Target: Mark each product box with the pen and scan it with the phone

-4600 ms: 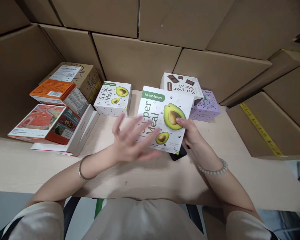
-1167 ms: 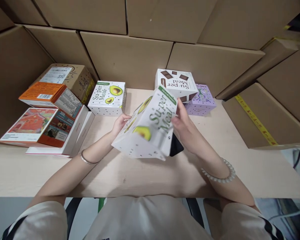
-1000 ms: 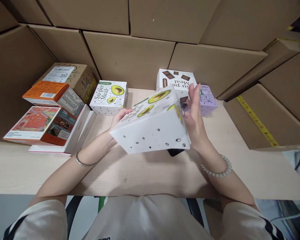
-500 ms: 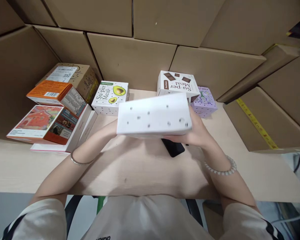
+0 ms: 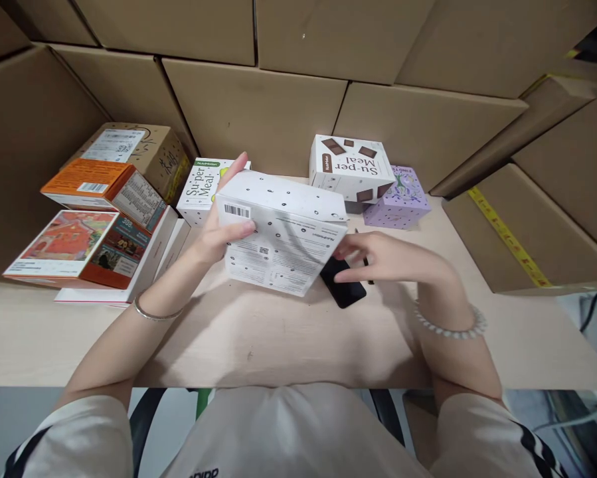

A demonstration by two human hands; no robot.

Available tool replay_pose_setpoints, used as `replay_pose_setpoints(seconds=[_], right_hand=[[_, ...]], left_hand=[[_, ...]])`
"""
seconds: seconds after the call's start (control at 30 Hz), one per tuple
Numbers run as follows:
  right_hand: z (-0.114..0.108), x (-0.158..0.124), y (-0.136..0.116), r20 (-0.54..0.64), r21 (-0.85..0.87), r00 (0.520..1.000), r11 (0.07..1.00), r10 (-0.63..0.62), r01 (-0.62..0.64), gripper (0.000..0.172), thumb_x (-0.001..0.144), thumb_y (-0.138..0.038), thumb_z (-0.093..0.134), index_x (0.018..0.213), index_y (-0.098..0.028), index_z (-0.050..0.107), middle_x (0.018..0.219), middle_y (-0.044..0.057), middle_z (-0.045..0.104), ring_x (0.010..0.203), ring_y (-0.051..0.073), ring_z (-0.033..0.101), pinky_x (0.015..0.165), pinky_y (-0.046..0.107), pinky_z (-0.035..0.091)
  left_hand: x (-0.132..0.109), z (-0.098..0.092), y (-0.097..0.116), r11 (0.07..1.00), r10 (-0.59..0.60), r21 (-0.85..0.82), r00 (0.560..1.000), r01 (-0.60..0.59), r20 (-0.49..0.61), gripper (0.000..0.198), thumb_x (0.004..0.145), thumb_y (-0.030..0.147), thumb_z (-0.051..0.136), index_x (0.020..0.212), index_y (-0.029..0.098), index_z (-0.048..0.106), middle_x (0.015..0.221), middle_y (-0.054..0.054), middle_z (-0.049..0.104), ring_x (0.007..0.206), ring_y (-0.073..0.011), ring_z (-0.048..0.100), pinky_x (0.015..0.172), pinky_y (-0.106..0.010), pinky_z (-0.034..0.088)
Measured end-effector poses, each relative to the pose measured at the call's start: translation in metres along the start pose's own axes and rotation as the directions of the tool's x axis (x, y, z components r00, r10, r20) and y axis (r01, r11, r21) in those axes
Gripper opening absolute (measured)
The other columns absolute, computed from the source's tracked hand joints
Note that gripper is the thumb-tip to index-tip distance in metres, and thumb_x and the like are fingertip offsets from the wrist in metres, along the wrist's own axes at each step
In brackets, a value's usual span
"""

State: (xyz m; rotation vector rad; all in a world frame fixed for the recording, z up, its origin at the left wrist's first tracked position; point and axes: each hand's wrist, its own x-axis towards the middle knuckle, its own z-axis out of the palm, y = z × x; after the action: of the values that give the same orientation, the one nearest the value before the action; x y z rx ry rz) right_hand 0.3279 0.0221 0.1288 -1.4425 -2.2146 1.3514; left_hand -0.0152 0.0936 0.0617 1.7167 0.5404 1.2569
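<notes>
white box (image 5: pixel 283 242) held in left hand (image 5: pixel 212 234), right hand (image 5: pixel 395 261) beside.

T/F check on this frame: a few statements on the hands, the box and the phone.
1. The left hand holds the white box barcode side up. True.
2. The right hand grips a purple box. False: it is open, just above the phone.
3. The phone lies on the table, right of the white box. True.
4. The white box shows its avocado picture to the camera. False: its printed back faces the camera.
</notes>
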Motion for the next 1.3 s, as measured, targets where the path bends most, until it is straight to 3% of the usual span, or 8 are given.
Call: replay_pose_setpoints(seconds=[0.07, 0.13, 0.23, 0.33, 0.5, 0.67, 1.03, 1.3], right_hand=[[-0.023, -0.013, 0.007, -0.028, -0.163, 0.976, 0.963, 0.214, -0.215, 0.034, 0.093, -0.053, 0.076, 0.109, -0.023, 0.074, 0.105, 0.009, 0.084, 0.098, 0.029, 0.079, 0.087, 0.043, 0.061], [-0.035, -0.017, 0.018, -0.202, -0.324, 0.898, 0.838, 0.391, -0.438, 0.011, 0.096, -0.029, 0.066, 0.101, -0.022, 0.073, 0.1, 0.007, 0.082, 0.089, 0.025, 0.076, 0.078, 0.038, 0.055], [-0.034, -0.005, 0.041, -0.37, -0.486, 0.799, 0.634, 0.474, -0.602, 0.017, 0.078, -0.008, 0.067, 0.087, -0.022, 0.07, 0.092, 0.007, 0.078, 0.082, 0.025, 0.07, 0.069, 0.036, 0.044], [-0.027, 0.012, 0.064, -0.345, -0.503, 0.822, 0.65, 0.453, -0.569, 0.025, 0.069, -0.004, 0.068, 0.084, -0.023, 0.07, 0.083, 0.005, 0.074, 0.076, 0.024, 0.065, 0.066, 0.035, 0.04], [-0.022, 0.025, 0.088, -0.344, -0.52, 0.903, 0.749, 0.257, -0.411, 0.046, 0.077, -0.002, 0.059, 0.115, -0.024, 0.072, 0.114, 0.007, 0.076, 0.094, 0.022, 0.067, 0.075, 0.031, 0.041], [-0.017, 0.027, 0.089, -0.345, -0.557, 0.92, 0.749, 0.183, -0.358, 0.035, 0.088, -0.003, 0.052, 0.108, -0.025, 0.071, 0.104, 0.007, 0.075, 0.087, 0.023, 0.059, 0.071, 0.034, 0.033], [-0.029, 0.017, 0.084, -0.342, -0.521, 0.841, 0.661, 0.418, -0.541, 0.02, 0.071, -0.004, 0.068, 0.076, -0.023, 0.066, 0.079, 0.005, 0.07, 0.074, 0.022, 0.059, 0.067, 0.035, 0.035], [-0.058, -0.003, 0.087, -0.089, -0.317, 0.728, 0.674, 0.68, -0.668, 0.019, 0.066, -0.007, 0.073, 0.067, -0.024, 0.064, 0.053, -0.004, 0.056, 0.054, 0.017, 0.057, 0.059, 0.03, 0.048]], left_hand=[[0.005, -0.007, -0.005, 0.997, 0.063, -0.03, 0.996, -0.065, -0.06, 0.112, 0.067, 0.07, 0.098, 0.163, 0.033, 0.051, 0.148, -0.006, 0.067, 0.13, -0.0335, 0.067, 0.107, -0.051, 0.056], [0.008, -0.01, -0.009, 0.996, 0.079, -0.034, 0.996, -0.081, -0.04, 0.11, 0.06, 0.062, 0.104, 0.156, 0.033, 0.058, 0.136, -0.005, 0.071, 0.116, -0.0303, 0.07, 0.097, -0.047, 0.058], [0.008, -0.009, -0.014, 0.998, 0.049, -0.033, 0.998, -0.048, 0.026, 0.108, 0.055, 0.057, 0.107, 0.151, 0.035, 0.063, 0.131, -0.007, 0.073, 0.112, -0.033, 0.072, 0.093, -0.049, 0.059], [0.006, -0.007, -0.017, 0.997, 0.056, -0.062, 0.997, -0.054, 0.043, 0.107, 0.055, 0.056, 0.106, 0.152, 0.038, 0.064, 0.13, -0.007, 0.073, 0.111, -0.0337, 0.074, 0.091, -0.05, 0.061], [0.004, -0.013, -0.021, 0.989, 0.131, 0.063, 0.991, -0.134, 0.041, 0.112, 0.058, 0.065, 0.104, 0.158, 0.041, 0.061, 0.138, -0.008, 0.072, 0.117, -0.0364, 0.073, 0.097, -0.054, 0.063], [0.006, -0.029, -0.021, 0.904, 0.276, 0.303, 0.952, -0.303, 0.13, 0.131, 0.056, 0.066, 0.107, 0.17, 0.037, 0.049, 0.16, -0.009, 0.063, 0.132, -0.0384, 0.068, 0.113, -0.054, 0.056], [0.002, -0.034, -0.028, 0.956, 0.153, 0.248, 0.988, -0.157, 0.035, 0.126, 0.062, 0.072, 0.099, 0.17, 0.038, 0.044, 0.167, -0.003, 0.055, 0.149, -0.0438, 0.05, 0.13, -0.062, 0.035], [0.004, -0.031, -0.027, 0.966, 0.133, 0.223, 0.991, -0.134, 0.017, 0.127, 0.055, 0.072, 0.102, 0.165, 0.035, 0.048, 0.166, -0.005, 0.054, 0.152, -0.0478, 0.045, 0.132, -0.065, 0.028]])
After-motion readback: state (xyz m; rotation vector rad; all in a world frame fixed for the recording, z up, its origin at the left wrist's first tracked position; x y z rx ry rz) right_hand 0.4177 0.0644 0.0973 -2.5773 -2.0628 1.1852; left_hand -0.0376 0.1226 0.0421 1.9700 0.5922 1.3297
